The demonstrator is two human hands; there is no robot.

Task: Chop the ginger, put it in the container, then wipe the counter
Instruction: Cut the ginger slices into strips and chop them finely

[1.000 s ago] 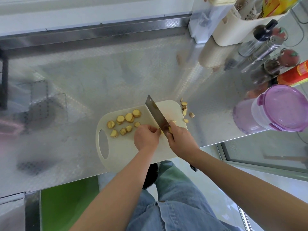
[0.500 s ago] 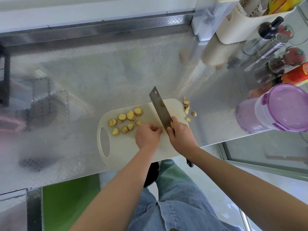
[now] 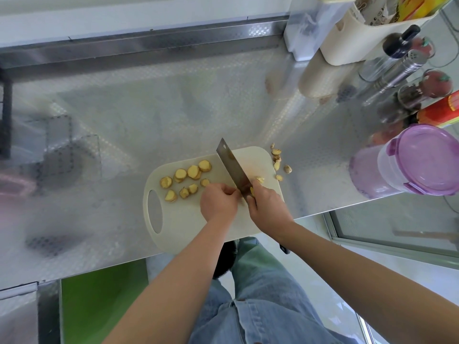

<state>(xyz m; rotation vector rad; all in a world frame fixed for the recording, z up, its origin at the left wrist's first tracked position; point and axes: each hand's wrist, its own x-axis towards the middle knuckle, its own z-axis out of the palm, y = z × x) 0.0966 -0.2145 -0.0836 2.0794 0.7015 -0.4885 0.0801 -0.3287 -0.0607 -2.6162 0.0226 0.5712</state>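
A white cutting board (image 3: 188,219) lies at the front edge of the steel counter. Several round ginger slices (image 3: 186,173) sit on its left half. My right hand (image 3: 267,204) grips a cleaver (image 3: 232,167) whose blade is down on the board, pointing away from me. My left hand (image 3: 218,202) has curled fingers pressed against the blade's left side, holding a ginger piece that is mostly hidden. A small ginger bit (image 3: 259,179) lies right of the blade. A clear container with a purple lid (image 3: 409,162) stands at the right.
Ginger scraps (image 3: 278,161) lie on the counter just off the board's right corner. Bottles, shakers and a red can (image 3: 439,112) crowd the far right, with a cream bin (image 3: 367,33) behind them. The counter's front edge runs under my wrists.
The cleaver rose off the board half a second ago and has come down again beside my left fingers. The slices on the left have not moved.
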